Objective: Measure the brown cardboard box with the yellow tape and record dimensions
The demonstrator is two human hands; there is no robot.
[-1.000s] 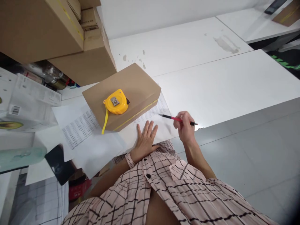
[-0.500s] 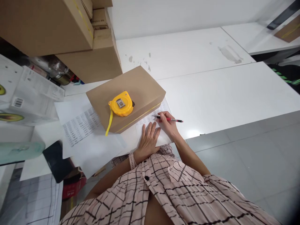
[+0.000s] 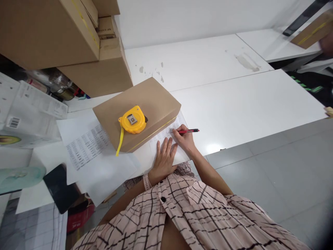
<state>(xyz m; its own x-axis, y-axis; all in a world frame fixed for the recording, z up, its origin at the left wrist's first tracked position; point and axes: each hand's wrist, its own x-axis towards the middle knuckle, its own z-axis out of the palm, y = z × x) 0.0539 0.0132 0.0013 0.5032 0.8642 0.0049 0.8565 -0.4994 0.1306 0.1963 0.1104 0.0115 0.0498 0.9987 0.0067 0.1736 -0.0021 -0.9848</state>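
My right hand (image 3: 184, 139) is closed around a red and black pen (image 3: 189, 131), its tip hidden at the fingers over a printed sheet (image 3: 179, 121). Beside it, my left hand (image 3: 164, 158) lies flat on the sheet with the fingers stretched out. Part of that sheet is covered by a closed cardboard box (image 3: 156, 99) on the white table (image 3: 221, 97). On top of the box rests a yellow tape measure (image 3: 134, 119) with a yellow wrist strap hanging over the box's edge.
More printed papers (image 3: 85, 146) lie left of the box, near a dark phone-like slab (image 3: 61, 187) and a pale green bottle (image 3: 23, 177). Stacked cartons (image 3: 104, 74) stand at the back left. Another cardboard box (image 3: 309, 33) sits at the far right.
The view has shifted slightly, so the table's things appear a little further left and lower. The pen's angle has changed slightly in my right hand; my left hand stays flat.
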